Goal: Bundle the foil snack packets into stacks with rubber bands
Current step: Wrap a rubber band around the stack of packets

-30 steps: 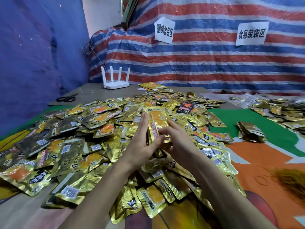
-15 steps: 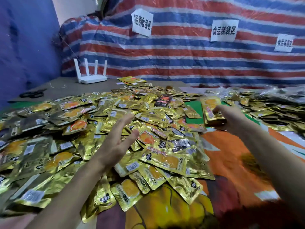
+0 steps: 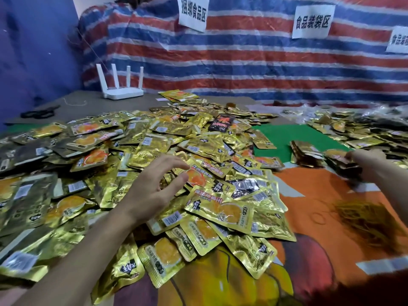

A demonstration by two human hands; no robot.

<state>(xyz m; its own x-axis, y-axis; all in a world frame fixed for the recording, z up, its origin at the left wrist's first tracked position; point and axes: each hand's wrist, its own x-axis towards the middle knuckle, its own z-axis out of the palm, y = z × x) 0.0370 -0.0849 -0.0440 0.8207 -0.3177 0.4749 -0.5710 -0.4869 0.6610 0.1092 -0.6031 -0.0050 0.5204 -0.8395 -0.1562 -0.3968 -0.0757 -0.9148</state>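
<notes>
A big heap of gold foil snack packets covers the left and middle of the table. My left hand hovers over the heap with fingers spread and relaxed, holding nothing. My right hand is far out to the right, holding a stack of packets down on the cloth. That stack sits right beside a bundled stack lying at the edge of the green patch. A blurred pile of tan rubber bands lies on the orange cloth at the right, with single loose bands nearby.
More packets are spread at the far right. A white router and black scissors sit at the back left. A striped tarp with paper signs hangs behind. One black and red packet lies on the heap.
My right hand has carried the stack from the middle of the heap out to the right and lowered it beside the bundled stack. My left hand let go and stays open over the heap.
</notes>
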